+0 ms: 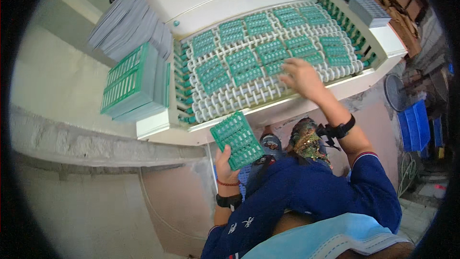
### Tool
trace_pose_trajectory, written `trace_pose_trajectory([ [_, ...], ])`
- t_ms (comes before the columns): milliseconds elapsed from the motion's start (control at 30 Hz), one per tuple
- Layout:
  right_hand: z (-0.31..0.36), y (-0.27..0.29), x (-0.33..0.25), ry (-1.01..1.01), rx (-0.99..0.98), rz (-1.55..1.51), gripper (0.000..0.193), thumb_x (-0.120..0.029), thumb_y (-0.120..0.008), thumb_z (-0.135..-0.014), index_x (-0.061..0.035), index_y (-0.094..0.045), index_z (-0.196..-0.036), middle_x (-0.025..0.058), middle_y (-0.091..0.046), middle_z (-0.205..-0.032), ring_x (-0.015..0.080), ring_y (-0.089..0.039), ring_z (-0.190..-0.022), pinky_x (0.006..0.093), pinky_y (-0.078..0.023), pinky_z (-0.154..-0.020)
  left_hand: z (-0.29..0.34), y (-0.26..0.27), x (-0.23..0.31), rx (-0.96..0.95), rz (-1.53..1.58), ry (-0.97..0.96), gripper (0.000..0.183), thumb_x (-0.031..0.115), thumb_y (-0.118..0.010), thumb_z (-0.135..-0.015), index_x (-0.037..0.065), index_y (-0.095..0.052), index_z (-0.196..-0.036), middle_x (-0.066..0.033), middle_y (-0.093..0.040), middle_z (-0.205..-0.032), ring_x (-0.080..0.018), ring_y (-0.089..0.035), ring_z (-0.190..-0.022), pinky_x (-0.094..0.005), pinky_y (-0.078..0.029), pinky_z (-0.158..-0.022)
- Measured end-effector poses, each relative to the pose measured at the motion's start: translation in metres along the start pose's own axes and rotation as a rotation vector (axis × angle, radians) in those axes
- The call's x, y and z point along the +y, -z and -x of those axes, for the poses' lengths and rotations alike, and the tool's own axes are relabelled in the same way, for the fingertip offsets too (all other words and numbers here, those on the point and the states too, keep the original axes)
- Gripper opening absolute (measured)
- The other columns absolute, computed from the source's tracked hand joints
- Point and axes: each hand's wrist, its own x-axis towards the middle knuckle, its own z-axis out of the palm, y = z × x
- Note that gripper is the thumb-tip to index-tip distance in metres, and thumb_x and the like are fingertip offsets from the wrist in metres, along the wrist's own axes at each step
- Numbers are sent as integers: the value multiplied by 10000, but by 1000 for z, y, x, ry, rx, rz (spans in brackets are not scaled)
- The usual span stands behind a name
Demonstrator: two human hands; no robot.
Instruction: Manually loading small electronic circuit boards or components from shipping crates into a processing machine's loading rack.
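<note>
My left hand point(224, 165) is closed around the lower left edge of a green circuit board panel point(238, 140), tilted in front of the machine; whether it is one panel or a thin stack I cannot tell. Over the near row of the roller conveyor point(249, 97), my right hand point(304, 80) hovers with its fingers bent and apart, slightly blurred, nothing visible between them. Just beneath those fingers lies another green panel point(269, 53), partly covered by the hand. Several similar panels point(204, 43) lie flat on the white rollers in two rows.
Left of the rollers stand a tall stack of grey sheets point(132, 26) and a stack of green-faced panels point(125, 84). More stacks point(370, 12) sit on the machine's right corner. Blue bins point(414, 125) are on the floor at right. The machine's white front edge point(287, 103) separates me from the rollers.
</note>
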Motion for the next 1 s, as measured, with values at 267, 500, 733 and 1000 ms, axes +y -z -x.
trace_pose_trajectory([
  [267, -46, -120, -86, 401, -124, 83, 499, -426, -522, -823, -9, -548, -1096, 196, -477, -1232, 310, -462, -1149, 473, -339, -945, 21, 7, 9, -14, -1, -110, 468, 163, -529, -872, -30, -352, -1259, -166, -509, -1171, -288, -549, -1022, -409, -467, -855],
  [500, -58, -120, -111, 265, -300, 113, 484, -453, -484, -838, 6, -594, -946, 163, -577, -1065, 294, -530, -1034, 461, -362, -906, 26, 25, 13, 93, 42, -125, 516, 176, -539, -869, -31, -322, -1288, -177, -493, -1185, -301, -527, -1047, -424, -435, -893],
  [733, -25, -58, -105, 107, -265, -397, 388, -332, -609, -810, 34, -610, -938, 157, -640, -866, 293, -624, -824, 358, -486, -724, 16, 19, 13, 68, 16, -134, 452, 150, -515, -877, -44, -358, -1254, -172, -510, -1162, -284, -544, -1021, -404, -442, -883],
  [1000, 42, -28, -102, -424, -849, -1018, 155, -147, -647, -814, 6, -629, -831, 62, -626, -660, 89, -585, -544, 236, -472, -494, -2, 0, 2, 22, -51, -79, 401, 141, -496, -887, -51, -390, -1223, -173, -527, -1146, -271, -562, -1001, -389, -461, -861],
])
